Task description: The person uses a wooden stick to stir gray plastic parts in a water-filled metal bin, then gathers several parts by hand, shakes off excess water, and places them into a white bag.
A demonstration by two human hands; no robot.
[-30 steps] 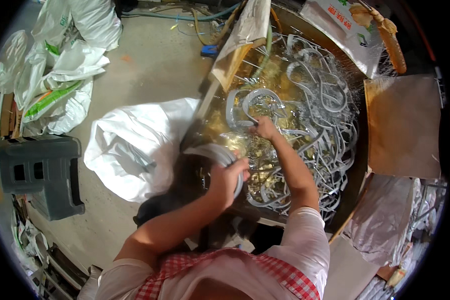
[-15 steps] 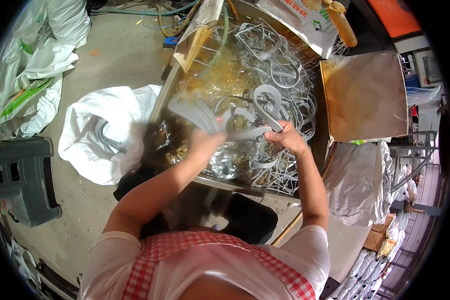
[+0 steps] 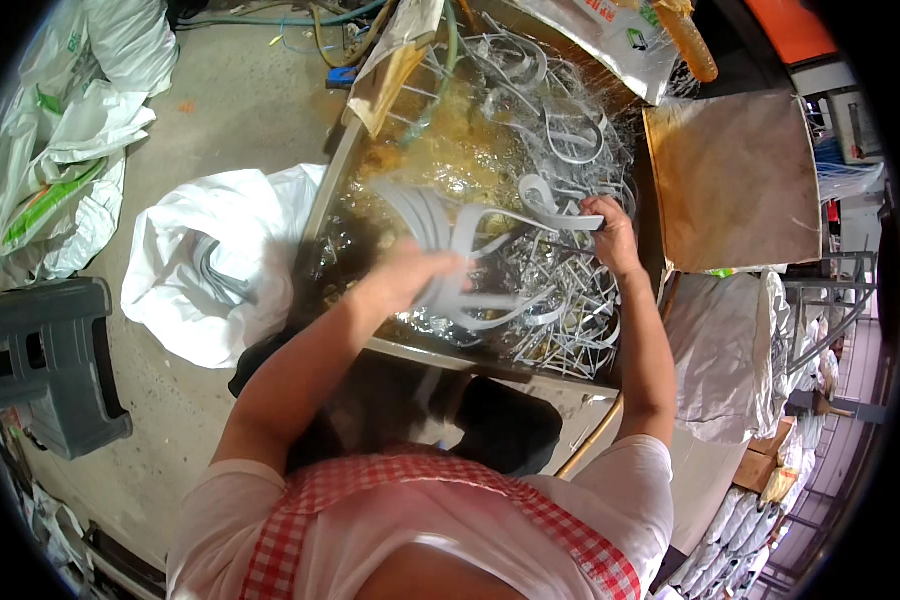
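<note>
From where I stand: one loose grey strip, flat and pliant, out over the middle of the tank; long axis roughly crosswise to the person, its held end at the right, a loop curling up and away just left of the grip. Right hand, nearest to it: fingers pinched on that end, the rest of the strip lying leftward, toward the other hand; whether it joins the curve there, I cannot tell. Left hand, one: wrapped about a bundle of grey strips, arched, fanned above and below the hand; blurred, so the exact finger placing is unclear. Hands well apart, the left nearer the body, the right further out and to the side. Right arm: reaching forward, forearm nearly straight ahead, wrist turned inward. Left arm: forearm slanting forward and inward across the near left corner. Beneath: a tangled heap of strips in the wet tank, mostly on its right. Beside the tank, left: one white sack, mouth upward, coiled grey strips within.
</note>
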